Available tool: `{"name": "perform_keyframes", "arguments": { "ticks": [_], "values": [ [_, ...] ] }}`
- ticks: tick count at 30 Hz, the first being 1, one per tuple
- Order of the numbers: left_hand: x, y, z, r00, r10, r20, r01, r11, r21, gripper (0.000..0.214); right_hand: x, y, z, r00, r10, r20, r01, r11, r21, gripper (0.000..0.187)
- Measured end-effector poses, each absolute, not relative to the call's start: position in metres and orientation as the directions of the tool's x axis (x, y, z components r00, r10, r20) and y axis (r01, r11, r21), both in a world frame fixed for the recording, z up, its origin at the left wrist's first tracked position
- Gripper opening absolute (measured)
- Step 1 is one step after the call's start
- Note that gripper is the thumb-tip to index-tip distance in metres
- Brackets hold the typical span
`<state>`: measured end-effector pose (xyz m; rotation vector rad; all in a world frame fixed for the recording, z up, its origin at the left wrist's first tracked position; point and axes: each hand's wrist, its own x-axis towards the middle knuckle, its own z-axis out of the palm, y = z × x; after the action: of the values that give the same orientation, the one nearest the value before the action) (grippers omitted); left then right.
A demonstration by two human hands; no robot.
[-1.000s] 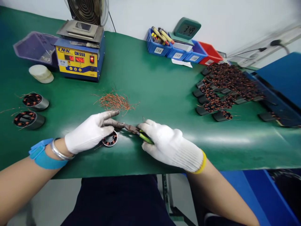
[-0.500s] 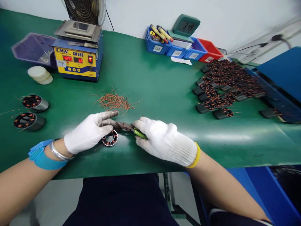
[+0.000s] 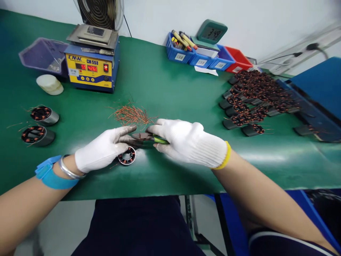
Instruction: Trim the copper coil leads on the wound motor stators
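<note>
My left hand, in a white glove with darkened fingertips, grips a small wound stator at its far left side. Copper windings show inside the stator's bright ring, and a loose wire sticks out at its lower left. The fingers partly hide its far side. My right hand, in a white knit glove with a yellow cuff, is closed around the green handles of cutting pliers. The pliers' jaws point left, beside my left fingertips and just beyond the stator. Whatever lies between the jaws is too small to make out.
Copper wire clippings lie beyond my hands. Two stators stand at left, near a soldering pot unit and a purple bin. Many stators crowd the right beside a blue box. Small bins line the wall.
The pliers and my right hand have shifted slightly away from me, and the jaws lie more level. My left hand stays at the stator. The whole view has shifted a little.
</note>
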<state>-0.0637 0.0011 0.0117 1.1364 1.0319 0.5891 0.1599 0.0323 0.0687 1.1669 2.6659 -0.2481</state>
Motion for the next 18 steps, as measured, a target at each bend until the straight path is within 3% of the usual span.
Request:
{"name": "perform_keyframes", "arguments": {
  "ticks": [6,13,18],
  "values": [
    [-0.064,0.003,0.013,0.438,0.840,-0.320,0.157,0.279,0.947,0.074,0.143,0.037,0.076,-0.670,0.666,-0.329,0.697,0.716,0.029,0.037],
    [-0.063,0.004,0.014,0.398,0.864,-0.307,0.232,0.229,0.945,0.068,0.136,0.043,0.065,-0.668,0.663,-0.338,0.718,0.694,-0.057,0.030],
    [-0.064,0.003,0.013,0.435,0.833,-0.341,0.148,0.307,0.940,0.078,0.144,0.041,0.062,-0.638,0.697,-0.328,0.757,0.645,-0.104,0.031]
  ]
}}
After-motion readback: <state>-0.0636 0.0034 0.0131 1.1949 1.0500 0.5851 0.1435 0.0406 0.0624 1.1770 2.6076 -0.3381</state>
